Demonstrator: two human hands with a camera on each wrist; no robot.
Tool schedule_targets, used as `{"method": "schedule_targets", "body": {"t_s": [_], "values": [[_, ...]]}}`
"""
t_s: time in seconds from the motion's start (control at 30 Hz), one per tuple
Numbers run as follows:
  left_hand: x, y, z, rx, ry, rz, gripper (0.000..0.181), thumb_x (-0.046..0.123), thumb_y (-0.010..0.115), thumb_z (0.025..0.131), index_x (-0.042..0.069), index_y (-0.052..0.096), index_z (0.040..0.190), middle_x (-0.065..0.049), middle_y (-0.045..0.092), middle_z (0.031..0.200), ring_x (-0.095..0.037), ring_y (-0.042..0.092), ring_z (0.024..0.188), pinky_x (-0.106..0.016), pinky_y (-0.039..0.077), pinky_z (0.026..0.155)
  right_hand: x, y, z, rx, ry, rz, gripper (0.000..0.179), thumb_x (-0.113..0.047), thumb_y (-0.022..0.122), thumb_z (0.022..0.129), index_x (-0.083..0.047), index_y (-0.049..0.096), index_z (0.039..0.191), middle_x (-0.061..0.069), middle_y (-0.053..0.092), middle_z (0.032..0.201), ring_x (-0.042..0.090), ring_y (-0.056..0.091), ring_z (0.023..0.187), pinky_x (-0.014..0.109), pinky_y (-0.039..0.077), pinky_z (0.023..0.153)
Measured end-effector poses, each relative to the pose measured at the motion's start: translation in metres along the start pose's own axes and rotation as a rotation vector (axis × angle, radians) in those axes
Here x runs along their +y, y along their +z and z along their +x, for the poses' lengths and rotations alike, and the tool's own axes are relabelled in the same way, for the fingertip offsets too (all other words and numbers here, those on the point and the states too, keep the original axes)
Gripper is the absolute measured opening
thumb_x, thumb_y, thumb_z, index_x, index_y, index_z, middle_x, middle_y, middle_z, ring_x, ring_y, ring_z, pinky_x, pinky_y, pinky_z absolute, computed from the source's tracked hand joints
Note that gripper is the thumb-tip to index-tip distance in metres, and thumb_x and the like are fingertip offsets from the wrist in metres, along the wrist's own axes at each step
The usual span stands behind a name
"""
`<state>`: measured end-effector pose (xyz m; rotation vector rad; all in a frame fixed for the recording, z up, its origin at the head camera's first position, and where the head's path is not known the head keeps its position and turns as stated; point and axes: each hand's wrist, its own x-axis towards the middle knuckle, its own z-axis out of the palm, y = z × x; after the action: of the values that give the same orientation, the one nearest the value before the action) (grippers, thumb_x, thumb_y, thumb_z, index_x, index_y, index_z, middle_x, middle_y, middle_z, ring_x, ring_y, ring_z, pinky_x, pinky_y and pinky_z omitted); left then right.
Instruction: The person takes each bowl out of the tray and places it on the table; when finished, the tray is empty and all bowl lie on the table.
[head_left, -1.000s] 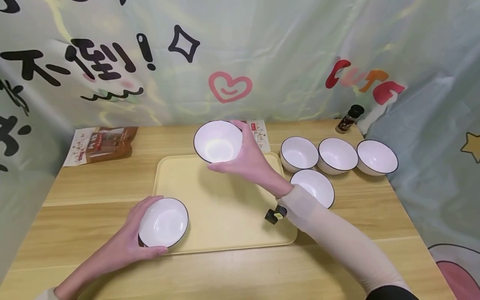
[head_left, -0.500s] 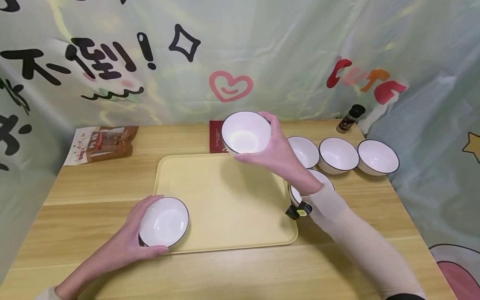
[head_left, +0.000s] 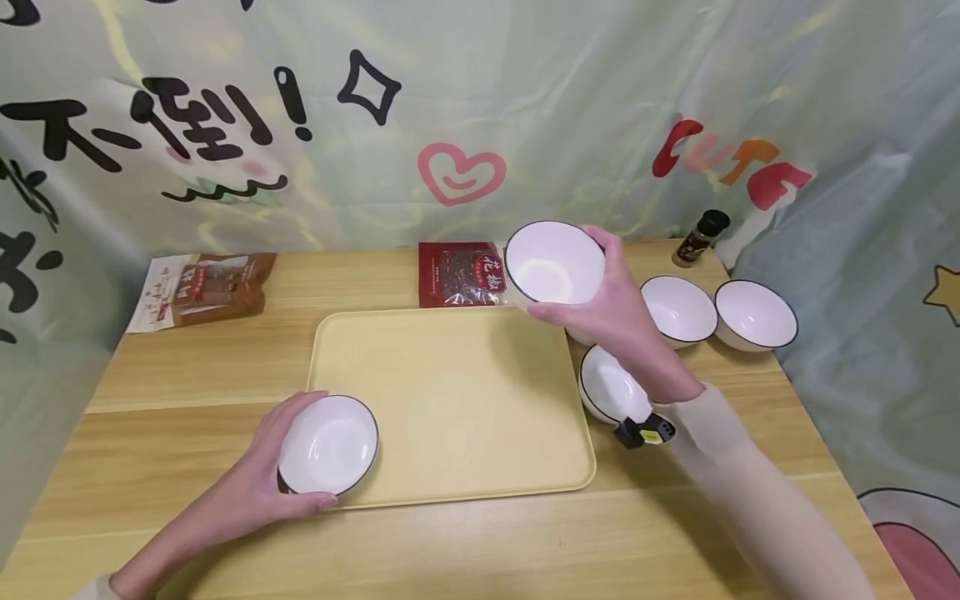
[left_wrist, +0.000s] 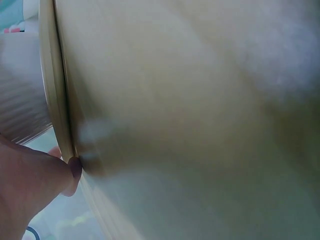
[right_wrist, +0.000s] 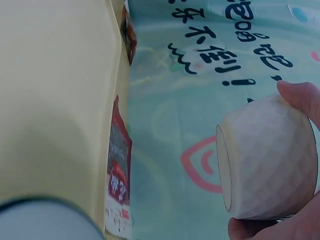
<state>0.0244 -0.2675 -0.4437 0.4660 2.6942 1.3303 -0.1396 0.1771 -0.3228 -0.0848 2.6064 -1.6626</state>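
Observation:
My left hand [head_left: 258, 471] grips a white, dark-rimmed bowl [head_left: 328, 446] at the front left corner of the yellow tray [head_left: 450, 408]. In the left wrist view that bowl [left_wrist: 22, 90] shows at the left margin, beside the fingers. My right hand [head_left: 622, 312] holds another such bowl [head_left: 555, 262] by its side, raised above the tray's back right corner, its inside facing the head camera. The faceted outside of this bowl [right_wrist: 275, 157] appears in the right wrist view. Both held bowls look empty.
Right of the tray stand more white bowls [head_left: 678, 308], one mostly hidden behind my right hand. A red spice packet [head_left: 461, 275] lies behind the tray, a brown packet [head_left: 217, 287] at the back left. A black-capped jar [head_left: 700, 239] stands back right, near the curtain [head_left: 570, 108].
My right hand has carried its bowl rightward, from above the tray's middle back to its back right corner, uncovering the red packet. The left hand and its bowl have stayed still.

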Motion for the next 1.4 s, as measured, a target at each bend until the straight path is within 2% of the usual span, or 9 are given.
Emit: {"method": "schedule_targets", "body": {"t_s": [0.33,0.53,0.6,0.73,0.93,1.0,1.23,1.33,1.4], "values": [[0.0,0.0,0.001,0.002,0.001,-0.011,0.128,0.03,0.107,0.067,0.028,0.032,0.171,-0.001,0.029,0.17,-0.021,0.03,0.147,-0.076,0.038,0.104,0.021,-0.034,-0.017,0.065,0.006,-0.018,0.122,-0.025,0.101,0.08,-0.022,0.021,0.171,0.012,0.032,0.168,0.033,0.041,0.145,0.058,0.046,0.111],[-0.001,0.001,0.0,0.003,-0.001,0.008,0.128,0.031,0.107,0.067,0.029,0.032,0.171,0.002,0.03,0.169,-0.018,0.03,0.147,-0.053,0.039,0.111,0.035,-0.052,-0.022,0.116,0.034,-0.031,0.117,-0.022,0.099,0.082,-0.024,0.023,0.171,0.014,0.034,0.167,0.035,0.04,0.144,0.056,0.044,0.108],[0.0,0.0,0.0,-0.002,-0.007,0.015,0.127,0.032,0.107,0.068,0.029,0.032,0.171,0.002,0.03,0.169,-0.019,0.03,0.147,-0.052,0.04,0.111,0.04,-0.058,-0.025,0.129,0.043,-0.017,0.116,-0.02,0.098,0.083,-0.025,0.022,0.171,0.012,0.032,0.168,0.033,0.039,0.144,0.052,0.044,0.108],[0.0,0.0,0.0,-0.007,-0.01,0.001,0.127,0.031,0.107,0.069,0.029,0.031,0.171,0.0,0.029,0.17,-0.022,0.031,0.147,-0.073,0.039,0.105,0.048,-0.068,-0.031,0.155,0.052,0.005,0.115,-0.016,0.097,0.085,-0.025,0.021,0.172,0.007,0.029,0.17,0.029,0.037,0.144,0.04,0.044,0.108],[-0.002,0.0,0.0,-0.008,-0.014,-0.008,0.127,0.031,0.107,0.069,0.03,0.03,0.171,-0.001,0.028,0.17,-0.029,0.031,0.148,-0.075,0.039,0.105,0.058,-0.085,-0.04,0.193,0.07,0.051,0.112,-0.009,0.095,0.086,-0.026,0.023,0.171,0.005,0.028,0.168,0.026,0.038,0.141,0.018,0.048,0.094],[-0.001,-0.001,0.0,-0.007,-0.016,-0.005,0.127,0.032,0.107,0.069,0.03,0.03,0.171,0.0,0.029,0.17,-0.028,0.031,0.148,-0.073,0.04,0.106,0.061,-0.089,-0.043,0.21,0.072,0.05,0.113,-0.007,0.094,0.086,-0.024,0.022,0.171,0.006,0.028,0.168,0.026,0.038,0.141,0.016,0.047,0.093],[-0.002,0.0,-0.001,0.002,-0.005,0.018,0.127,0.032,0.107,0.069,0.029,0.031,0.171,0.002,0.03,0.169,-0.02,0.032,0.147,-0.022,0.032,0.11,0.074,-0.101,-0.055,0.27,0.094,-0.04,0.113,-0.008,0.095,0.086,-0.024,0.022,0.171,0.006,0.029,0.166,0.023,0.039,0.139,0.012,0.045,0.092],[-0.003,0.001,-0.001,0.003,-0.023,0.02,0.126,0.034,0.107,0.07,0.03,0.031,0.171,0.003,0.03,0.169,-0.02,0.031,0.148,-0.025,0.033,0.111,0.081,-0.105,-0.063,0.299,0.086,-0.057,0.111,-0.007,0.095,0.084,-0.024,0.026,0.169,0.002,0.031,0.163,0.021,0.04,0.137,0.009,0.044,0.091],[-0.003,0.001,-0.001,0.002,-0.042,0.022,0.126,0.035,0.106,0.07,0.032,0.031,0.171,0.004,0.029,0.169,-0.019,0.032,0.148,-0.037,0.037,0.112,0.085,-0.109,-0.068,0.313,0.079,-0.054,0.11,-0.004,0.096,0.083,-0.025,0.028,0.168,-0.001,0.033,0.161,0.019,0.04,0.137,0.008,0.043,0.092]]}}
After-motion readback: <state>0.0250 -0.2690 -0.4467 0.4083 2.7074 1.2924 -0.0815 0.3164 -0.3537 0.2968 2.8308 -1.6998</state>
